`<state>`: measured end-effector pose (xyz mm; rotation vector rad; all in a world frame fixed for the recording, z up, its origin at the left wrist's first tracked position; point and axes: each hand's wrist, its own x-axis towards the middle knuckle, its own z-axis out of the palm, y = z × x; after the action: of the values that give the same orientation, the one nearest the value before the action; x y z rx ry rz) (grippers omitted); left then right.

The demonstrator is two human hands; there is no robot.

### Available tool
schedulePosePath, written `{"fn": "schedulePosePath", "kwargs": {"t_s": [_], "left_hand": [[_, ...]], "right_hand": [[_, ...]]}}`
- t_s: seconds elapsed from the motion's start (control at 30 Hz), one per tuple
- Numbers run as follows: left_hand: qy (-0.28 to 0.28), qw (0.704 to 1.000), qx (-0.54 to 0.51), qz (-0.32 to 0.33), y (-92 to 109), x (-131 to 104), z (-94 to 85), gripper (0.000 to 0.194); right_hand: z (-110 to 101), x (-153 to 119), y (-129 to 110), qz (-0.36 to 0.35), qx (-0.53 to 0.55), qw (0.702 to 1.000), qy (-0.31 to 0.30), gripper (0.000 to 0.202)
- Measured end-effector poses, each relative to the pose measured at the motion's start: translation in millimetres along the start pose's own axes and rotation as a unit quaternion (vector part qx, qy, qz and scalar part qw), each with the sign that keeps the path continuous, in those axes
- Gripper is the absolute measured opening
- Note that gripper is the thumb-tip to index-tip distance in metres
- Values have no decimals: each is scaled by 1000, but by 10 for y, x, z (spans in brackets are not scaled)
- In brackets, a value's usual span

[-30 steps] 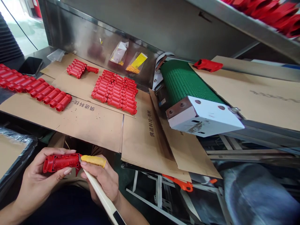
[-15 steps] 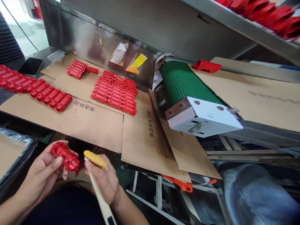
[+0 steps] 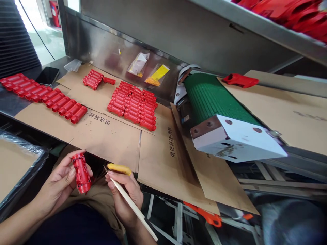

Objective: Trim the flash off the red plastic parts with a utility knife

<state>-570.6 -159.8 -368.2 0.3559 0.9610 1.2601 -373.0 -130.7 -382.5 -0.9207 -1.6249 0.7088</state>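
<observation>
My left hand (image 3: 60, 182) is closed around a red plastic housing (image 3: 81, 173), a hollow cylinder with ribs and slots, held nearly upright over my lap. In my right hand (image 3: 125, 190) is a craft knife (image 3: 134, 207) with a long, pale handle and a thin pointed blade directed toward the housing. Blade and housing are apart. A yellow finger cot (image 3: 119, 169) covers one finger of that hand. Beyond my hands, similar red parts lie in a row (image 3: 60, 104) and in a block (image 3: 133, 103) on cardboard (image 3: 109, 143).
A green conveyor belt (image 3: 206, 97) with a white metal end bracket (image 3: 240, 139) stands at right. Orange-handled scissors (image 3: 204, 214) poke out below the cardboard. A plastic-lined box (image 3: 17, 166) is at left. A phone (image 3: 48, 75) and small bags (image 3: 157, 75) lie farther back.
My left hand has turned the red housing to a more upright pose. My right hand has moved slightly right and turned the knife, bringing its blade into sight. The whole view has shifted.
</observation>
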Motion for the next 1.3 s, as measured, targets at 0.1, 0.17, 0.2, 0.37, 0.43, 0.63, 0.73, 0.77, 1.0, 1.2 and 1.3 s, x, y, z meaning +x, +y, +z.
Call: {"fn": "schedulePosePath", "kwargs": {"t_s": [0.1,0.17,0.2,0.37,0.43,0.63,0.73,0.77,1.0,1.2,1.3], "left_hand": [[-22,1000,-15,-12,0,33,-5,63],[-31,999,-31,-19,-11,73,-26,67],[-36,998,-40,-21,-22,100,-46,69],[-108,991,-78,-3,-89,265,-178,79],[-121,989,-83,3,-93,311,-209,79],[-118,987,-106,0,-56,386,-234,76],[-124,983,-137,-4,-35,429,-234,62],[-127,981,-149,-8,-26,442,-230,54],[-150,964,-152,-160,62,452,-178,28],[-144,962,-158,-170,182,299,-172,65],[-83,992,-47,-82,177,241,-178,58]], "right_hand": [[-2,11,43,3,-9,1000,20,20],[-11,24,94,4,-12,1000,25,21],[-17,31,123,4,-12,1000,25,21],[-31,78,238,21,-21,999,18,23],[-22,108,263,23,-30,999,15,23],[11,182,382,29,-57,998,16,21],[12,212,430,33,-56,998,7,20],[12,232,427,32,-49,998,1,21],[123,587,179,-60,91,983,-148,18],[342,580,203,-147,32,982,-119,34],[421,408,207,-129,6,990,-62,40]]}}
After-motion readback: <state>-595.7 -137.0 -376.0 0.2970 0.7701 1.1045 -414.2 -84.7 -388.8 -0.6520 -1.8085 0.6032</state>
